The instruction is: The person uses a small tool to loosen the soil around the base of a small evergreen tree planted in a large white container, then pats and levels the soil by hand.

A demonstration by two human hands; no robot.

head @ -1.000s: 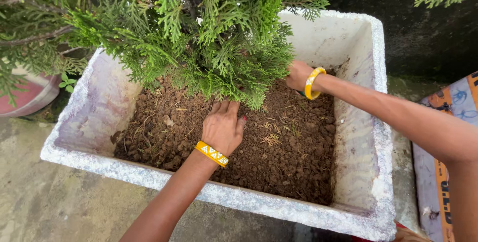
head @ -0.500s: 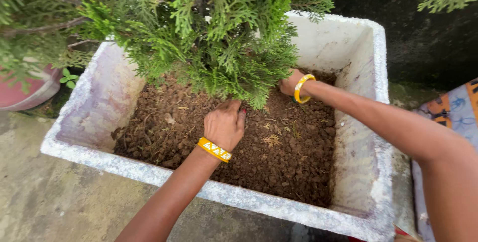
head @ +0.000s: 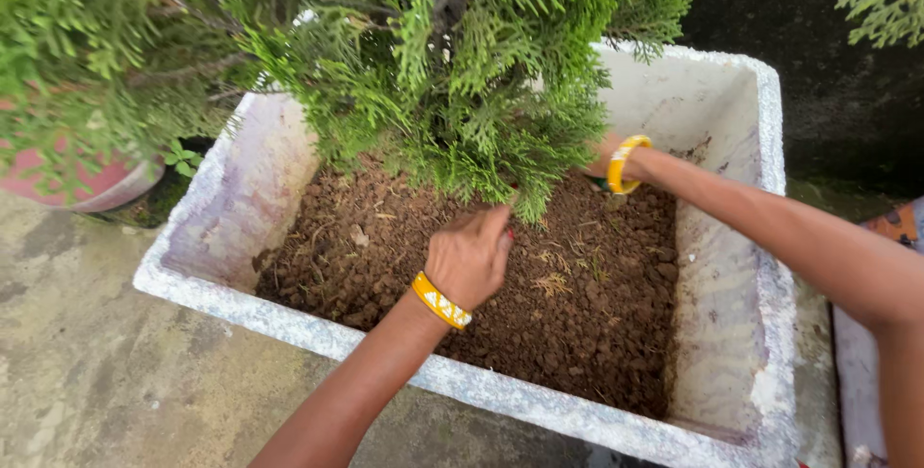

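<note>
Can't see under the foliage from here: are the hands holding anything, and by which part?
Cannot be told. The left hand is fisted over the soil; the right hand is hidden behind the shrub.

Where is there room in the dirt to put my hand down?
The open soil between the left hand and the foam planter's right wall is free. So is the soil in the near left corner. It is crowded under the green conifer shrub, where both hands reach in; the right hand is mostly hidden by branches.
</note>
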